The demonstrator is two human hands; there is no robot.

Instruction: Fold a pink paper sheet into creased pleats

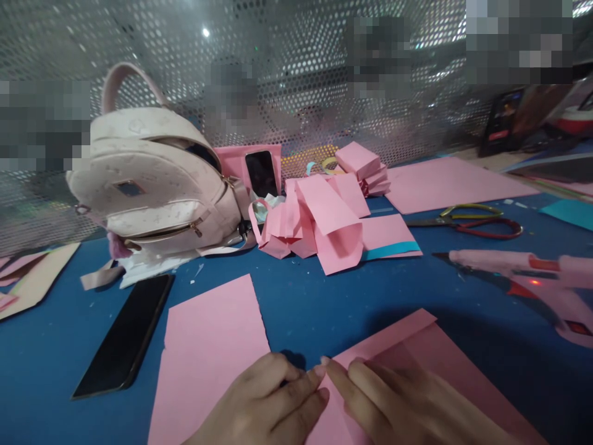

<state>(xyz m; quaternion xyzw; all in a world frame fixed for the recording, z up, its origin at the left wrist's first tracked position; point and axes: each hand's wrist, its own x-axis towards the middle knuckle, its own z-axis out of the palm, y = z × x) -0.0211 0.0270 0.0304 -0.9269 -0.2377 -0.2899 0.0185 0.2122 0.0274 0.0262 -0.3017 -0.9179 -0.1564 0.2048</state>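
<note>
My left hand (266, 402) and my right hand (393, 402) lie side by side at the bottom edge, fingers stretched flat and pressing on a pink paper sheet (417, 346) that is partly folded over along its upper edge. The fingertips of both hands meet at the sheet's left corner. A second flat pink sheet (208, 346) lies just left, under my left wrist.
A black phone (127, 334) lies at left. A pale pink backpack (148, 185) stands behind it, another phone (262, 173) propped beside. Folded pink paper pieces (324, 216) sit mid-table. Scissors (477, 222) and a pink glue gun (519, 272) lie right. A perforated metal screen (296, 74) closes the back.
</note>
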